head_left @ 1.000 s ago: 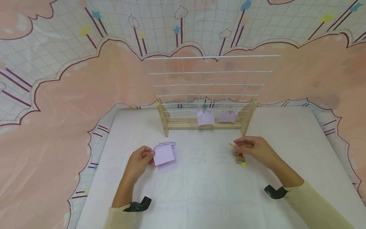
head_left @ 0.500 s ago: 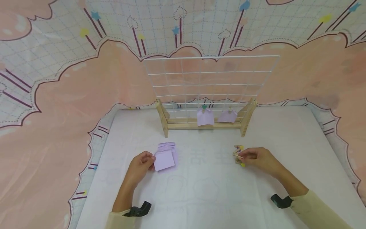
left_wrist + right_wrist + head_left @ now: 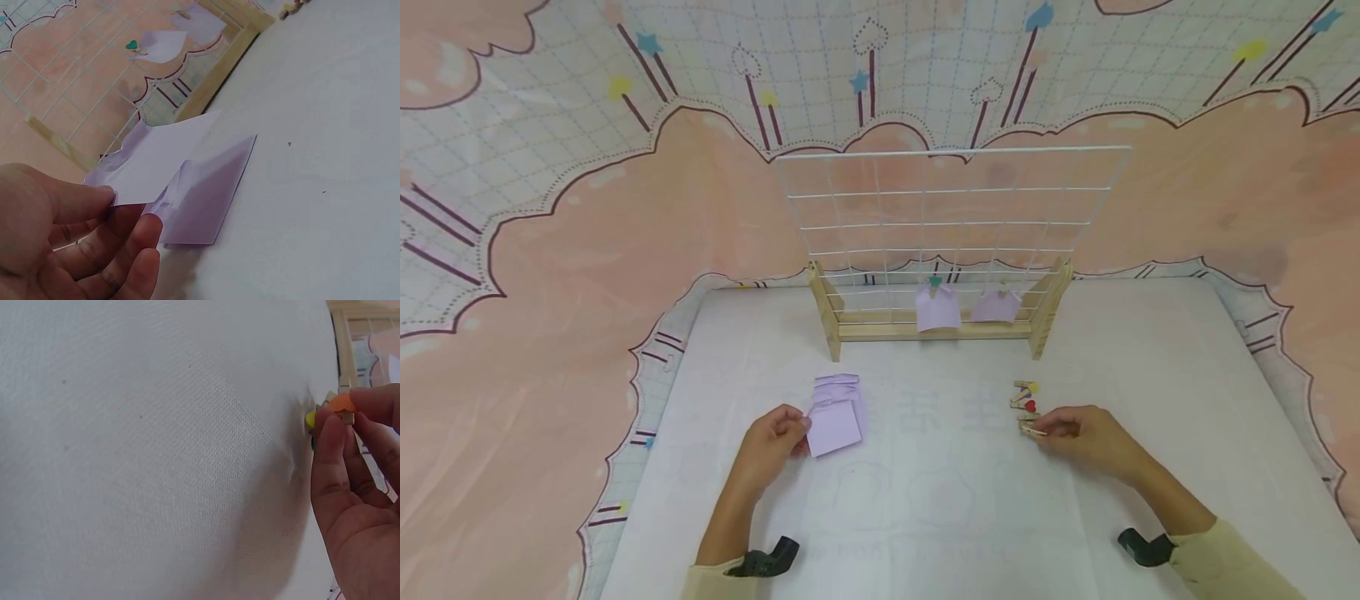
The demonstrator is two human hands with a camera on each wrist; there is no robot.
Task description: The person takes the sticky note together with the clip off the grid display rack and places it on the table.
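Observation:
My left hand (image 3: 772,446) pinches a square lilac paper note (image 3: 835,429) between thumb and fingers, tilted above a pile of similar notes (image 3: 837,381). In the left wrist view the held note (image 3: 165,156) stands apart from the notes below (image 3: 212,194) along its right side. My right hand (image 3: 1090,437) pinches a small wooden clothespin (image 3: 1033,432) with an orange decoration, seen in the right wrist view at the fingertips (image 3: 334,428). Just beyond it lie several more clothespins (image 3: 1026,393) with yellow and red decorations.
A white wire grid (image 3: 955,208) on a wooden stand (image 3: 936,332) rises at the back of the white table (image 3: 925,500). Two lilac notes hang clipped low on it, the left one (image 3: 937,310) by a green-topped clothespin, the right one (image 3: 997,307) beside it.
My right hand has moved toward me along the clothespins, still pinching one, uncovering the yellow and red ones. My left hand has drawn the note slightly toward me, showing more of the pile.

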